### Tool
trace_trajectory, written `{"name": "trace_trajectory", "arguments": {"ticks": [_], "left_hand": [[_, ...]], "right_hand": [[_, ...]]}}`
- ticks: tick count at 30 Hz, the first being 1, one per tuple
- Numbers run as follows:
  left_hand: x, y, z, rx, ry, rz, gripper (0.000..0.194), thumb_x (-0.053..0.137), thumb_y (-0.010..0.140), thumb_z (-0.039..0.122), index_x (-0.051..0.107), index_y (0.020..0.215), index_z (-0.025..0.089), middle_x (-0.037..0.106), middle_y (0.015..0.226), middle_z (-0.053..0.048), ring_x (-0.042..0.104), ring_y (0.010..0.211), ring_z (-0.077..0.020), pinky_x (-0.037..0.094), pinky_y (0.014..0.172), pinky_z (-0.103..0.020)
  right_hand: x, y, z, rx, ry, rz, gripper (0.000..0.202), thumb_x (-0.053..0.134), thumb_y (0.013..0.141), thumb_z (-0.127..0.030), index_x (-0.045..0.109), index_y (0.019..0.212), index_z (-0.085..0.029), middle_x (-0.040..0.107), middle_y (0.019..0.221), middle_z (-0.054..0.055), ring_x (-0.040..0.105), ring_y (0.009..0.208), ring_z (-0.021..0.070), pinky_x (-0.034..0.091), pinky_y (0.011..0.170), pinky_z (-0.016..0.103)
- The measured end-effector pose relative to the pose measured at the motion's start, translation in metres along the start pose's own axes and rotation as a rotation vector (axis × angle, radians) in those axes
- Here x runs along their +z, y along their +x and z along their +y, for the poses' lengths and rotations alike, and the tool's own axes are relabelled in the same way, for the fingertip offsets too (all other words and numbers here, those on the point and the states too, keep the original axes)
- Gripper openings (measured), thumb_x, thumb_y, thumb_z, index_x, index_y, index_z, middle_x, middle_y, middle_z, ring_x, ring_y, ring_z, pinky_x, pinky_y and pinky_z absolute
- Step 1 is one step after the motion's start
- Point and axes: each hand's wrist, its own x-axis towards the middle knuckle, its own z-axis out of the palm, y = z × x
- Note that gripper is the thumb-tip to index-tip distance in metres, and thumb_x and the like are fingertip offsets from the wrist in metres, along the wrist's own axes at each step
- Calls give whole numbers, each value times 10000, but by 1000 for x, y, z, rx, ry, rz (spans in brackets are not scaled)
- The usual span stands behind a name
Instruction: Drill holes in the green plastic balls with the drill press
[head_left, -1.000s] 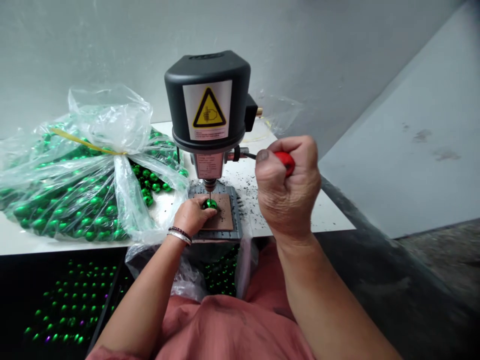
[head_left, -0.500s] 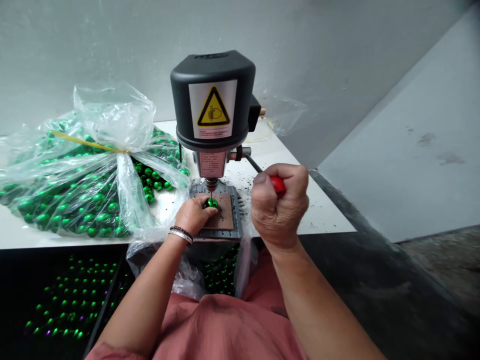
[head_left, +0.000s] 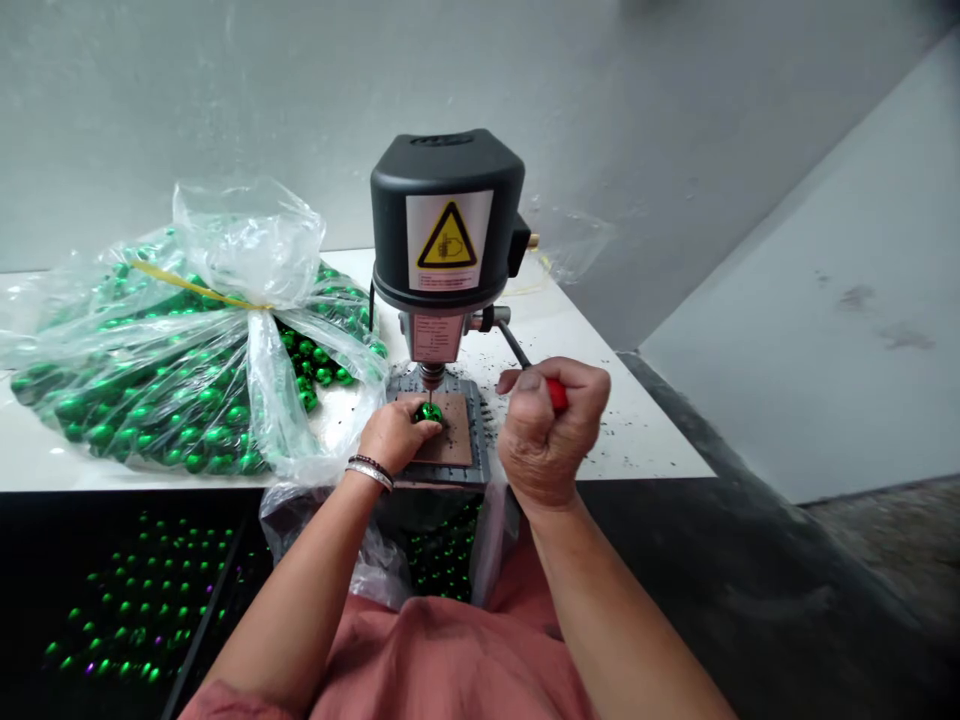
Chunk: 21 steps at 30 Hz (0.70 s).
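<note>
My left hand (head_left: 394, 434) grips a shiny green ball (head_left: 430, 412) between thumb and fingers. The ball rests on a brown board (head_left: 454, 440) on the grey base of a small drill press (head_left: 448, 220). Right above the ball is the thin drill bit (head_left: 430, 394); whether its tip is in the ball I cannot tell. My right hand (head_left: 553, 430) is closed round the red knob (head_left: 556, 394) of the feed lever (head_left: 514, 345), to the right of the press.
A tied clear plastic bag (head_left: 274, 400) full of green balls lies on the white table (head_left: 641, 440), left of the press. Dark shavings litter the table. Below the table edge, more green balls sit in an open plastic bag (head_left: 367, 560) and a dark area at lower left.
The view has shifted slightly, so the press appears lower and further right. My right hand and the lever knob sit lower relative to the press. My left hand still holds the ball under the bit.
</note>
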Motion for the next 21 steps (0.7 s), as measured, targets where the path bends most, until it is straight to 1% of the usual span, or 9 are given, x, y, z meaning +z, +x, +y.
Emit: {"name": "trace_trajectory", "arguments": {"ticks": [5,8,10,13,16,18,20,21], "left_hand": [[1,0,-1,13,-13,8,328,579,741,406,681,1000,233,697,884,-42,610,780,-187,415,669,-267],[2,1,-2,28,-17,14,326,583,735,406,684,986,225,694,870,-43,604,762,-184,415,661,-267],[2,2,-2,31,-36,23,328,594,724,388,683,987,213,692,866,-46,603,757,-184,418,655,-267],[2,-1,-2,31,-118,39,335,607,707,342,673,1004,202,690,852,-37,604,752,-173,426,652,-252],[-3,-13,-1,-2,-192,45,351,613,697,344,667,1006,187,688,835,-34,603,731,-164,433,652,-249],[-9,-25,0,3,-218,1,336,610,701,367,674,974,183,689,824,-32,602,718,-162,438,658,-254],[-16,-38,1,70,-252,-125,316,615,701,390,684,935,190,693,819,-27,606,727,-166,445,673,-259],[-19,-44,1,105,-277,-189,329,636,684,404,687,929,192,697,846,-32,612,764,-176,449,699,-265]], "right_hand": [[-3,-10,9,-36,-10,-50,47,466,803,-225,441,835,-201,481,686,-50,523,577,52,442,583,242],[-3,-6,6,-48,-13,-33,53,456,810,-246,447,825,-196,481,681,-47,503,559,51,428,556,234],[-1,6,-5,-56,-32,-7,72,450,818,-265,453,808,-194,476,661,-46,480,547,47,406,537,221],[2,32,-26,-62,-91,9,100,456,821,-274,463,771,-189,462,626,-46,449,542,42,370,525,204],[4,53,-40,-58,-139,-13,140,460,818,-293,443,723,-192,445,603,-53,400,510,36,349,507,200],[5,58,-44,-42,-128,-35,149,463,816,-309,436,724,-195,420,572,-64,371,485,34,335,490,198],[5,58,-43,-25,-110,-40,153,464,816,-321,432,733,-196,409,559,-70,360,473,34,330,483,200],[5,57,-43,-18,-101,-39,156,465,815,-325,429,735,-197,413,563,-70,363,472,34,334,486,203]]}}
